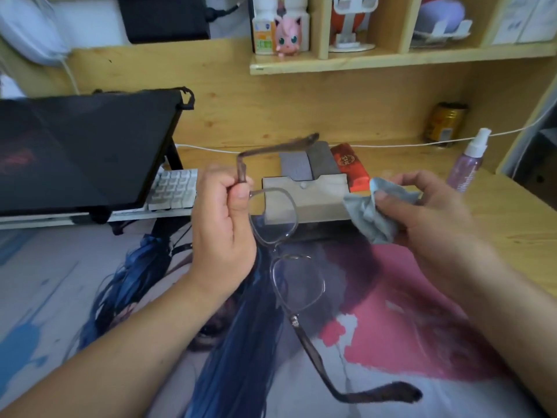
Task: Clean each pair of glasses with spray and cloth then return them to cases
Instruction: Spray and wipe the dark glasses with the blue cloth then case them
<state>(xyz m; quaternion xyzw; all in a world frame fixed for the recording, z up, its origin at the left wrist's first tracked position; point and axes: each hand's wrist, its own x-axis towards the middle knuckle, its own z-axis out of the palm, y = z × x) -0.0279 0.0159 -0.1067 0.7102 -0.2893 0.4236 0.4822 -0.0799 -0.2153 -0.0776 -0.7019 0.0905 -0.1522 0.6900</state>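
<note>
Two hands are busy: the left hand point(221, 218) pinches the glasses point(280, 236) up for wiping, the right hand point(422, 212) holds the cloth point(367, 215) ready.

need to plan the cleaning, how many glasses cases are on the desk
4, in a cluster behind the glasses: beige case in front, two grey cases behind it, red case to their right. More may be hidden.

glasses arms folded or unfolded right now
Unfolded: the glasses hang from the left hand with both arms swung out from the frame.
</note>
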